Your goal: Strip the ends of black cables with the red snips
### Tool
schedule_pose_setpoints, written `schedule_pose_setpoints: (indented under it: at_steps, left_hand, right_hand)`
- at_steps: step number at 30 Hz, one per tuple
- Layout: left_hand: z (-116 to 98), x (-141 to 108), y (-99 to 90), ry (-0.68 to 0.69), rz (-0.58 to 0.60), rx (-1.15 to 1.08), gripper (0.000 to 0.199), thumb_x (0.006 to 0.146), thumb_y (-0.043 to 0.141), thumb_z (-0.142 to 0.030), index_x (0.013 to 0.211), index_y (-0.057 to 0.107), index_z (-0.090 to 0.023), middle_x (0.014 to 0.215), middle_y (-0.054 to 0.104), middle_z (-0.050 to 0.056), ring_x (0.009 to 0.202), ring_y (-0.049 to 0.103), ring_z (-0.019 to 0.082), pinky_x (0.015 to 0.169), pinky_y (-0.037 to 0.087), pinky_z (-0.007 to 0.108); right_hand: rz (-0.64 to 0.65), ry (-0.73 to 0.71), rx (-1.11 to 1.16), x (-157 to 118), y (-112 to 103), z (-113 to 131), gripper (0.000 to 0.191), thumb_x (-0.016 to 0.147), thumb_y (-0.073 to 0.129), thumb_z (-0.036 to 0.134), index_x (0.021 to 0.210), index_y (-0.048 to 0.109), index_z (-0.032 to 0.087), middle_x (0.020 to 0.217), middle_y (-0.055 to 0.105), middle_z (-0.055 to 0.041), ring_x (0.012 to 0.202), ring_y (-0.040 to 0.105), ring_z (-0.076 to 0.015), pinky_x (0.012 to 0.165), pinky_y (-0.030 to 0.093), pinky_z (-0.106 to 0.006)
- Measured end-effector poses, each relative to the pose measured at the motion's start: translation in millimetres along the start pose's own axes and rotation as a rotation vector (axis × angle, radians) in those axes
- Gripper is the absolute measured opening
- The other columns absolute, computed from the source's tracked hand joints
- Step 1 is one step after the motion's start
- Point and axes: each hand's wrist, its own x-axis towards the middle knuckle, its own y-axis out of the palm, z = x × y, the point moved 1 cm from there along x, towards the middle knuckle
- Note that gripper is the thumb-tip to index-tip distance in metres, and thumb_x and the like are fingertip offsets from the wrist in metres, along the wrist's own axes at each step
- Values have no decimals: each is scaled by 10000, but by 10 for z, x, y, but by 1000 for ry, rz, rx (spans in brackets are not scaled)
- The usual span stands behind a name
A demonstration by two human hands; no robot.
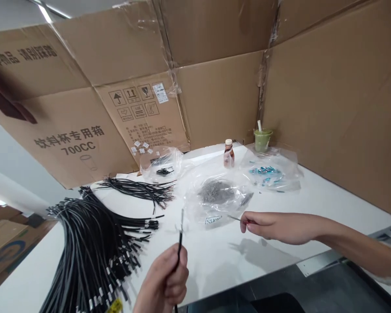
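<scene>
My left hand [171, 276] is closed around a black cable [180, 239] that stands upright, its stripped end showing thin pale wires at the top. To the right, my right hand [263, 226] grips a small tool with a thin metal tip [233, 217]. A bit of red shows at its fingers; the tool's kind is mostly hidden. The tip points left and is apart from the cable. Just beyond it lies a clear plastic bag [217, 193] filled with fine grey pieces. Left of my left hand lies a large bundle of black cables [84, 243] with silvery ends.
More black cables [140, 189] lie behind the bundle. A clear bag with small black parts [164, 171] and another with blue pieces [265, 171] sit farther back. A small bottle [228, 154] and a green cup with a straw [262, 140] stand near the cardboard wall [218, 100].
</scene>
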Motion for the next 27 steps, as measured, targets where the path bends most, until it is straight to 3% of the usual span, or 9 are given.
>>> schedule_pose_setpoints:
  at_steps: [2,5,9,13,16,20,23,27]
  left_hand:
    - [-129,196,212,9,-22,-132,456,552,877,-421,717,529,-179,538,219,-108,461,75,26,393,95,159]
    - [-209,532,460,125,-60,-154,537,511,894,-417,806,497,-208,516,269,-131,426,52,22,349,82,154]
    - [-152,923,659,237,-109,-48,435,681,756,-505,913,551,-199,435,353,-127,349,140,20,339,147,153]
    - [-112,1172,725,296,-163,81,412,768,650,-530,852,603,-130,414,477,-69,338,292,16,386,222,139]
    - [-152,1307,717,306,-169,174,467,737,642,-591,727,588,-127,477,594,-5,358,383,27,407,258,142]
    - [-213,1437,693,297,-149,316,526,667,676,-646,654,590,-127,605,705,112,477,603,132,451,345,170]
    - [-198,1483,672,302,-189,382,549,687,639,-669,721,640,-121,512,662,68,336,499,100,382,279,177]
    - [-123,1502,652,333,-320,413,632,755,564,-660,1011,694,-97,340,420,-72,290,258,56,335,192,182]
  right_hand:
    - [-4,-14,39,-86,-144,-47,369,970,283,528,1047,448,207,876,406,-10,747,352,-144,727,362,-282]
    - [-48,-68,95,-82,-314,-102,359,970,283,537,1013,427,211,875,394,-4,722,344,-136,690,361,-269]
    - [-201,-196,-17,111,-498,-80,278,966,364,481,1034,456,228,878,483,-3,788,442,-155,735,369,-284]
    - [-324,-272,-256,422,-645,-21,206,960,415,408,1015,503,230,827,564,0,788,513,-180,713,370,-292]
    - [-405,-271,-333,616,-753,-11,225,969,397,383,983,523,198,872,600,-47,834,523,-216,730,367,-318]
    - [-441,-263,-343,691,-892,-19,260,974,385,396,989,538,187,843,600,-58,830,523,-223,740,369,-325]
    - [-431,-259,-343,650,-950,-26,276,977,378,413,969,545,192,858,605,-58,826,533,-214,732,374,-315]
    - [-409,-284,-361,636,-954,-4,270,983,366,391,970,542,186,897,607,-57,765,541,-180,698,374,-289]
